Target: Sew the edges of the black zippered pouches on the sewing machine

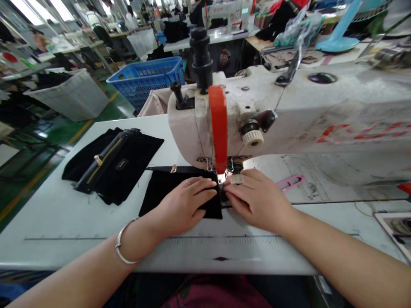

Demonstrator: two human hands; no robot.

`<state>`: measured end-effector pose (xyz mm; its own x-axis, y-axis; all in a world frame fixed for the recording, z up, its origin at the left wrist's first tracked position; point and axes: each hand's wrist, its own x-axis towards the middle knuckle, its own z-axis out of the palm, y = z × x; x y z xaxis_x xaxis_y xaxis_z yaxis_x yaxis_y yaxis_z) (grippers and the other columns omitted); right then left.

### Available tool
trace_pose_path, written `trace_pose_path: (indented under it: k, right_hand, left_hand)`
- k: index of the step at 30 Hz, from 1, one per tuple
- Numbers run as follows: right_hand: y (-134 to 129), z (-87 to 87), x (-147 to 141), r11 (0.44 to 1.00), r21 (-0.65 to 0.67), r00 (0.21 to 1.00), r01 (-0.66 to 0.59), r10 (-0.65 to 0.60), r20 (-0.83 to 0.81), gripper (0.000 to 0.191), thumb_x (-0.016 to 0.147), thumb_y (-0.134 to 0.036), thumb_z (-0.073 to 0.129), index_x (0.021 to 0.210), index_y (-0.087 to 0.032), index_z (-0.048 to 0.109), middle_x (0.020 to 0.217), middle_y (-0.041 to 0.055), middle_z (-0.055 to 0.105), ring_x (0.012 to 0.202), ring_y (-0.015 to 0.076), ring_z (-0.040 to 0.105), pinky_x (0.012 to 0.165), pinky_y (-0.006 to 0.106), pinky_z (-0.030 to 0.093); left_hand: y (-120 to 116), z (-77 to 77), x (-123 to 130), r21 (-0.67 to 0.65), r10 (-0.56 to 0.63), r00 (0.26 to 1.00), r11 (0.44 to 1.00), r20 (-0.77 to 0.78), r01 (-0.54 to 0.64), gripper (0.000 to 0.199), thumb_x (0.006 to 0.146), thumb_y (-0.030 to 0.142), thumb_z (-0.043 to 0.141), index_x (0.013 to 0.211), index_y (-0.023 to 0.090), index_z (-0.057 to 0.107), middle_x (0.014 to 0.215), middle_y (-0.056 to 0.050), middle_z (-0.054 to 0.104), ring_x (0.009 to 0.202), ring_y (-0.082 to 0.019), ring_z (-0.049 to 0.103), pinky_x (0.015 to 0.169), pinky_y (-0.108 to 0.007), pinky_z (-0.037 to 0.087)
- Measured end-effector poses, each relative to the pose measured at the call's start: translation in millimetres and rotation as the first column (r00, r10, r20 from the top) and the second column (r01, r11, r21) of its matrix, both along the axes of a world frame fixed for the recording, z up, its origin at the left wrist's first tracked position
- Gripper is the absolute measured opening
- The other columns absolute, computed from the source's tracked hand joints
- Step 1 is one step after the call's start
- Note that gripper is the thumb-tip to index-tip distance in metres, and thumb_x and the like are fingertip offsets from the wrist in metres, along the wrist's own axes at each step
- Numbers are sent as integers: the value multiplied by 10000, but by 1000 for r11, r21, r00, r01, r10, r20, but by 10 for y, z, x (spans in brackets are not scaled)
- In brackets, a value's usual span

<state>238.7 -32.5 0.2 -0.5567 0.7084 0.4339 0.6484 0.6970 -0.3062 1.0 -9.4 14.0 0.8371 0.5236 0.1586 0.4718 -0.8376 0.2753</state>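
A black fabric piece (160, 188) with a zipper and gold-coloured pull (174, 168) lies flat under the needle area of a white sewing machine (199, 128). My left hand (184, 203) rests on this fabric, fingers spread towards the presser foot. Just right of the needle, my right hand (257, 199) has its fingers bent together at the fabric's right edge; what lies beneath the fingertips is hidden. A red guard (218, 128) hangs in front of the needle. To the left, a stack of black pieces (120, 171) with a zipper and small label sits on the white table (80, 222).
Pink thread snips (291, 182) lie on the machine bed right of my right hand. Beyond the table stand a blue basket (147, 77) and a white bin (72, 96). A light blue stand (338, 38) is at the back right. Other people are at work far behind.
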Motion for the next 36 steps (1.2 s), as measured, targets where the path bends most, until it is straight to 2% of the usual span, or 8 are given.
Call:
trace_pose_path:
  k: [3,6,14,19,22,25,32,36]
  right_hand:
    - [105,-30,-26,987,-61,985,148,-141,98,230,931,-236,497,1084,-135,635,1076,124,645,1052,273,542,940,421,418]
    - [165,-50,-47,975,-161,972,153,-119,204,258,936,-264,477,1130,-157,611,1092,118,630,1041,279,542,926,425,421]
    - [146,-53,-52,967,-178,966,181,-141,218,237,948,-272,448,1081,-181,621,1055,109,629,1043,287,539,921,450,410]
    - [138,-48,7,963,-151,968,222,-236,-82,199,919,-290,520,1038,-168,623,1021,106,640,1003,256,572,877,391,445]
    - [177,-21,61,910,-128,865,393,-414,-285,173,903,-314,515,925,-173,614,913,99,651,908,248,598,786,365,459]
    - [222,-7,85,857,-215,797,468,-515,-315,171,869,-348,542,825,-189,589,810,75,646,797,239,611,705,352,456]
    - [255,-26,73,832,-297,767,468,-549,-330,154,858,-344,569,807,-199,583,768,62,651,751,231,620,675,346,478]
    - [181,77,228,903,-293,877,314,-394,-275,98,865,-282,564,883,-201,617,806,45,653,751,208,615,680,327,487]
  left_hand:
    - [-53,-27,31,14,-6,999,1000,-43,6,596,763,68,552,1355,110,497,1340,-138,523,1276,-276,451,1106,-491,411]
    - [-47,-30,45,29,-31,998,999,-49,32,599,758,46,515,1354,101,501,1332,-147,518,1283,-280,436,1104,-503,406]
    - [11,-61,43,-18,-13,1000,1000,-13,13,578,737,24,496,1300,138,558,1304,-127,512,1255,-277,442,1084,-501,424]
    - [-5,-86,28,-40,7,1000,999,6,-7,610,742,37,500,1338,159,530,1322,-121,492,1257,-281,428,1077,-508,425]
    - [4,-93,23,-47,11,1000,999,2,-11,614,740,43,498,1340,171,529,1322,-116,495,1249,-285,432,1067,-514,431]
    - [4,-90,23,-44,6,1000,999,0,-6,621,732,44,494,1339,169,527,1325,-114,496,1259,-283,430,1071,-510,429]
    - [-38,-73,24,-40,4,1000,999,9,-4,622,731,22,485,1334,166,527,1330,-120,502,1273,-279,426,1071,-519,432]
    - [-31,-81,27,-61,20,1000,998,23,-19,599,739,25,499,1320,163,550,1325,-116,508,1251,-278,439,1069,-512,434]
